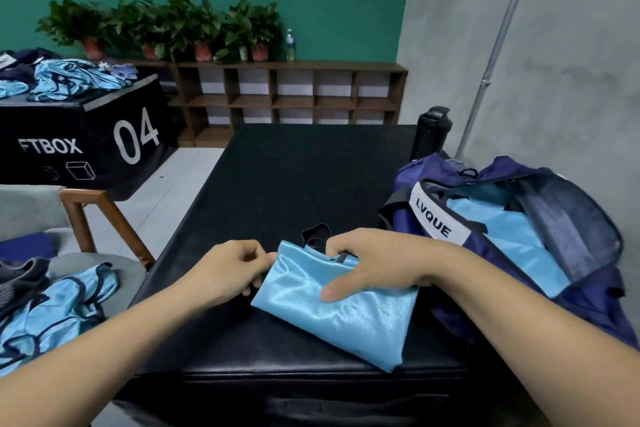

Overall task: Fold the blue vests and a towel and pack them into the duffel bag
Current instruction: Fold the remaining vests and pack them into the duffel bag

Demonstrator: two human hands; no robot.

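Note:
A folded light blue vest (pixel 343 308) with black trim lies on the black padded box (pixel 277 177) in front of me. My left hand (pixel 228 270) pinches its left top corner. My right hand (pixel 367 263) grips the vest's upper edge, thumb pressed on top of the fabric. The navy duffel bag (pixel 571 229), labelled LVQUE, stands open to the right, with folded blue vests (pixel 502 232) inside it.
A chair (pixel 86 218) at the left holds more loose blue vests (pixel 55 315) and a dark grey cloth (pixel 20 281). A black box marked 04 (pixel 86 135) at back left carries another pile of vests. A black bottle (pixel 431 132) stands behind the bag.

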